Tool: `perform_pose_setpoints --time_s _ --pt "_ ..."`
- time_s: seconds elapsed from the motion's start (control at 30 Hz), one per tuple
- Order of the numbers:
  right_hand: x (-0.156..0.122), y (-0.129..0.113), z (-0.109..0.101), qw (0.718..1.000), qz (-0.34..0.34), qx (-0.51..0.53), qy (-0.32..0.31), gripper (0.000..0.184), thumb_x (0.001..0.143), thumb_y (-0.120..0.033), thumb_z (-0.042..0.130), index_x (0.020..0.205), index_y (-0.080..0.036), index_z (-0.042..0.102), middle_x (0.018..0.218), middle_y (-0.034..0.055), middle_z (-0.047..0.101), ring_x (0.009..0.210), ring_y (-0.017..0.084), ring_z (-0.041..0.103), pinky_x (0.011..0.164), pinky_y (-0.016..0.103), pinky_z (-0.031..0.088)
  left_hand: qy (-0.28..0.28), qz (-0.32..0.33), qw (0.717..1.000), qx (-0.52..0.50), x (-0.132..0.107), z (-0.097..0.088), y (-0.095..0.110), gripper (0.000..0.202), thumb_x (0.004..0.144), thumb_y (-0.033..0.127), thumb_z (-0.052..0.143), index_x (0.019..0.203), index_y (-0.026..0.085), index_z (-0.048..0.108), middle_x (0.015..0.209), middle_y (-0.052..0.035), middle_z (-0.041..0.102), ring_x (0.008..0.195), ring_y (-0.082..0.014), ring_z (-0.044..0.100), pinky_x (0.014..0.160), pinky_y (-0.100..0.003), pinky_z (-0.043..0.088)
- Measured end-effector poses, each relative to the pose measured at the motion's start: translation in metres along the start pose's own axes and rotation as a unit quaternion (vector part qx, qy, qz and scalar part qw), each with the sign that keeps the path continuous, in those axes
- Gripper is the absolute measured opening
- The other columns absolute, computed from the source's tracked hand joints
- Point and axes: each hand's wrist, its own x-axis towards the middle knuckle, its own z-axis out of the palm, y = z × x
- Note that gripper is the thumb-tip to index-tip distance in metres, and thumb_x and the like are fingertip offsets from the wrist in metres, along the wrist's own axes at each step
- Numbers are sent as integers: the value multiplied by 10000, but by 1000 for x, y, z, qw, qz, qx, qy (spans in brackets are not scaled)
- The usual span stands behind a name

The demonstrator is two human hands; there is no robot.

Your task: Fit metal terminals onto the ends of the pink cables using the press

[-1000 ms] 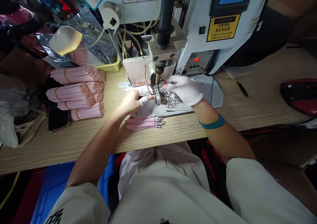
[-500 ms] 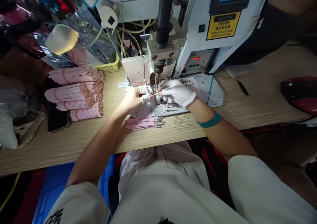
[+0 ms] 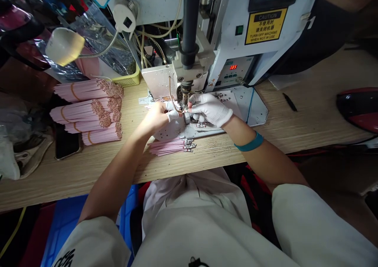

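My left hand (image 3: 158,116), with white finger covers on its fingertips, pinches at the small metal fixture (image 3: 187,118) under the soldering head (image 3: 186,89). My right hand (image 3: 211,109), in a white glove that leaves a fingertip bare, is closed at the fixture's other side. What lies between the fingers of either hand is too small and hidden to make out. A thin copper-coloured tube (image 3: 170,91) curves down to the same spot. In front of the hands, a small pile of pink wires (image 3: 168,147) with metal-looking pieces on their right ends lies on the table.
Bundles of pink wires (image 3: 76,113) in rubber bands are stacked left, beside a phone (image 3: 67,143). A lamp (image 3: 65,46) and yellow basket (image 3: 126,80) stand behind. The machine (image 3: 224,54) bears a caution label. A black pen-like object (image 3: 289,102) lies right.
The soldering head has come down slightly towards the fixture. The red display reads differently. Both hands keep nearly the same place and grip; the view has shifted a little.
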Motion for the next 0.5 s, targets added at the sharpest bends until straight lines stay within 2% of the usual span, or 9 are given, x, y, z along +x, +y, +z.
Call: perform_pose_setpoints --time_s 0.33,0.5 --pt "1 3 -2 1000 -1 6 4 160 719 -22 624 750 -168 567 613 -23 544 420 68 501 281 166 340 13 -10 1000 18 0 0 7 205 642 322 707 732 138 697 734 -12 638 692 -142 515 636 -249 401" --pt "1 0 1 1000 2 7 -2 179 723 4 623 744 -162 557 605 -23 554 398 70 502 277 172 337 16 -16 999 24 1 0 6 191 660 312 694 725 133 691 705 -11 611 654 -129 481 591 -246 367"
